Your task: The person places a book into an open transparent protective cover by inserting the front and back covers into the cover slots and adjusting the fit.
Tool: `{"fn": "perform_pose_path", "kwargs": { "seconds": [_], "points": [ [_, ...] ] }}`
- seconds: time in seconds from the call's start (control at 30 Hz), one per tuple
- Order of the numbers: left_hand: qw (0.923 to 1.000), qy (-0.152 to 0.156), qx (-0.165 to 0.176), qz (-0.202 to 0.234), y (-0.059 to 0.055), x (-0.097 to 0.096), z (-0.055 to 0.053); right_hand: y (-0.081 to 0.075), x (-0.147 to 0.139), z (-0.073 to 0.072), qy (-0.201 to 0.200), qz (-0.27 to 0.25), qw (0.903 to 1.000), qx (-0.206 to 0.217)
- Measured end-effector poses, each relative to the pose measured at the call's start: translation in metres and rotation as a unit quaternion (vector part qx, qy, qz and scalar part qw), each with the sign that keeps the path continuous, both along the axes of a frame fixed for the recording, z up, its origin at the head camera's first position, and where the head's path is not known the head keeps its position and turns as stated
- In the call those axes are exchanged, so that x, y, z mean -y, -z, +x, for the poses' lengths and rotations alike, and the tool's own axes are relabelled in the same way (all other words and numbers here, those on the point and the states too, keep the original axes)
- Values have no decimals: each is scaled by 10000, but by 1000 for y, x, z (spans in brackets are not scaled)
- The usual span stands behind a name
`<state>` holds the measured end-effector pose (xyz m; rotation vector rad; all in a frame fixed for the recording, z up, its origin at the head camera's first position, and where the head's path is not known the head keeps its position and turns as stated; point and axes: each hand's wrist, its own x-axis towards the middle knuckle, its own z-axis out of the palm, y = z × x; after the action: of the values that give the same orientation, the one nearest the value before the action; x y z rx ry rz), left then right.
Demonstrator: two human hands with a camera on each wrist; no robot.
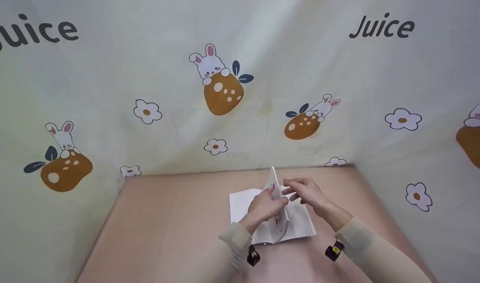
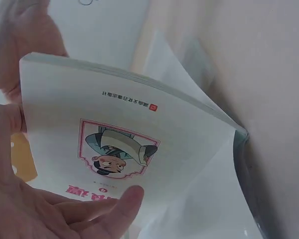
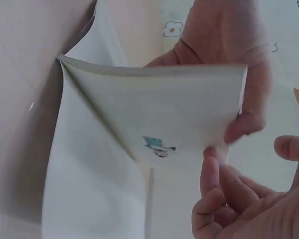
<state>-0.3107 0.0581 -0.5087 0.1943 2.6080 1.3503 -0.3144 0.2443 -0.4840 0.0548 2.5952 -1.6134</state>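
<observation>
A white book (image 1: 242,202) lies spread on the table, its thick block of pages (image 1: 279,208) standing upright between the two flat sides. In the left wrist view, the page facing that way (image 2: 179,144) carries a framed cartoon figure and pink lettering, upside down. My left hand (image 1: 265,206) grips the upright block, thumb across the printed page and fingertips round its outer edge in the right wrist view. On the other side my right hand (image 1: 308,192) has its fingertips at the pages near that edge. Its thumb (image 3: 289,148) stands apart from the paper, the other fingers loosely bent.
The pinkish-brown tabletop (image 1: 169,220) spreads around the book. Behind and on both sides hangs a pale cloth (image 1: 177,86) printed with rabbits, orange fruit, flowers and the word Juice. Small black devices (image 1: 334,251) sit at both wrists.
</observation>
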Motion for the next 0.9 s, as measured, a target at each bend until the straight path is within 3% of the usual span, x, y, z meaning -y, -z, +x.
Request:
{"fn": "perform_pose_path", "kwargs": {
  "seconds": [0.13, 0.2, 0.27, 0.4, 0.53, 0.7, 0.9],
  "points": [
    [9991, -54, 242, 349, -4, 12, 0, 13, -7, -3, 445, 946, 9927, -593],
    [9981, -59, 307, 536, -5, 18, -1, 21, -14, -5, 615, 1346, 9876, -533],
    [9966, -39, 353, 748, -6, 24, -2, 29, -21, -6, 656, 1497, 9863, -205],
    [9933, -18, 401, 1082, -6, 34, -3, 43, -31, -10, 556, 982, 9911, 700],
    [9921, -56, 331, 1212, -3, 43, -4, 50, -38, -12, 369, 211, 9916, 1221],
    [9908, -300, 301, 1283, 4, 63, -8, 49, -40, -15, 365, -90, 9911, 1276],
    [9897, -663, 498, 1165, 15, 88, -9, 47, -40, -15, 353, -105, 9911, 1279]
  ]
}}
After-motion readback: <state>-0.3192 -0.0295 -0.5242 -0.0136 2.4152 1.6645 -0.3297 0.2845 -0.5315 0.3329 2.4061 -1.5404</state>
